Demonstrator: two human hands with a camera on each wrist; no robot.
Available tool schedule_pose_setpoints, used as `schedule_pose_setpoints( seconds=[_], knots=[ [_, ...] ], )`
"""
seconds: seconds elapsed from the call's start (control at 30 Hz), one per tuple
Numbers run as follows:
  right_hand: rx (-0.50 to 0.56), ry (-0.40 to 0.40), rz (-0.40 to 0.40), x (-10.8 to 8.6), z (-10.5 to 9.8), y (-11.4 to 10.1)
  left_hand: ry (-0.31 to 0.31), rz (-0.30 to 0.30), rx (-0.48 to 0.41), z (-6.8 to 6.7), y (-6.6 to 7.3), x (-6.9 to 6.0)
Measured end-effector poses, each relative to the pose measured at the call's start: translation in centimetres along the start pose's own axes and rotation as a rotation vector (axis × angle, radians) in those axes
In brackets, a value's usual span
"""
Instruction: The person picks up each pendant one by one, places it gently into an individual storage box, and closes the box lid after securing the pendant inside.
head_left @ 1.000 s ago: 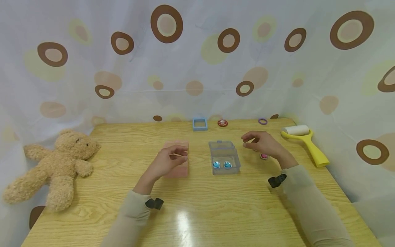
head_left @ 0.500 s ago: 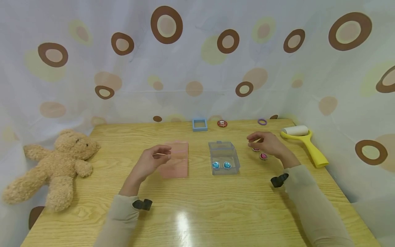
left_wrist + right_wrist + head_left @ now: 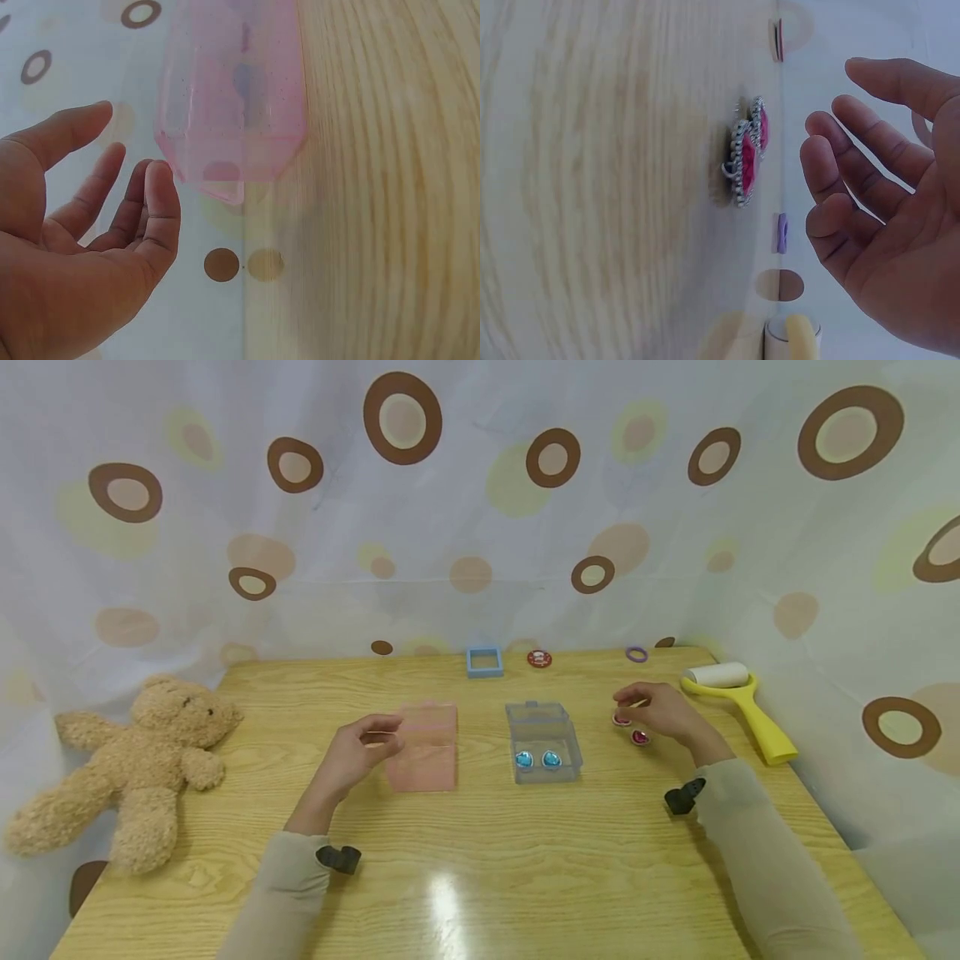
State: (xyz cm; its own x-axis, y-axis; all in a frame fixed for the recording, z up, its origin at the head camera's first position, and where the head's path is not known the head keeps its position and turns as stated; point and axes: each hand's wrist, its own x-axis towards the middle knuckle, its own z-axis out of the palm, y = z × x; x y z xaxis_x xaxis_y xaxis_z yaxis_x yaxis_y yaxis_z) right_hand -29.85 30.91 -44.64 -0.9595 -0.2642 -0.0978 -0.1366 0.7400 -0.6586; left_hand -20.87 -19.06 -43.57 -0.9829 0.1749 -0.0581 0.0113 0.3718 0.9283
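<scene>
My right hand point(image 3: 663, 710) hovers with loosely bent fingers above two pink jewelled pieces with silvery beaded rims. The nearer pink jewel point(image 3: 640, 738) shows fully in the head view; fingers partly cover the farther jewel point(image 3: 620, 720). In the right wrist view, a gap separates that hand from the pink jewel point(image 3: 745, 165). Holding nothing, my left hand point(image 3: 351, 758) hangs beside the translucent pink box point(image 3: 423, 768), its fingers relaxed. Between the hands stands a clear bluish box point(image 3: 546, 776), lid raised, with two blue jewels point(image 3: 551, 760) inside.
Along the back edge lie a blue square frame point(image 3: 484, 672), a red round token point(image 3: 539, 659) and a purple ring point(image 3: 637, 654). A yellow-handled lint roller point(image 3: 761, 722) lies at right. A teddy bear point(image 3: 142, 756) lies at left. Patterned curtain point(image 3: 480, 527) encloses the table.
My left hand has drawn back leftward, off the pink box. My right hand has shifted a little to the right over the pink jewels, uncovering the nearer one more.
</scene>
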Motion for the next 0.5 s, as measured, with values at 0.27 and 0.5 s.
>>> schedule_pose_setpoints(
  seconds=[0.27, 0.5],
  knots=[
    [0.006, -0.005, 0.022, 0.1, -0.1, 0.9, -0.077, -0.076, 0.029, -0.7, -0.7, 0.1],
    [-0.009, -0.037, 0.043, 0.5, 0.0, 1.8, -0.163, -0.070, 0.051, -0.8, -1.2, 0.1]
  ],
)
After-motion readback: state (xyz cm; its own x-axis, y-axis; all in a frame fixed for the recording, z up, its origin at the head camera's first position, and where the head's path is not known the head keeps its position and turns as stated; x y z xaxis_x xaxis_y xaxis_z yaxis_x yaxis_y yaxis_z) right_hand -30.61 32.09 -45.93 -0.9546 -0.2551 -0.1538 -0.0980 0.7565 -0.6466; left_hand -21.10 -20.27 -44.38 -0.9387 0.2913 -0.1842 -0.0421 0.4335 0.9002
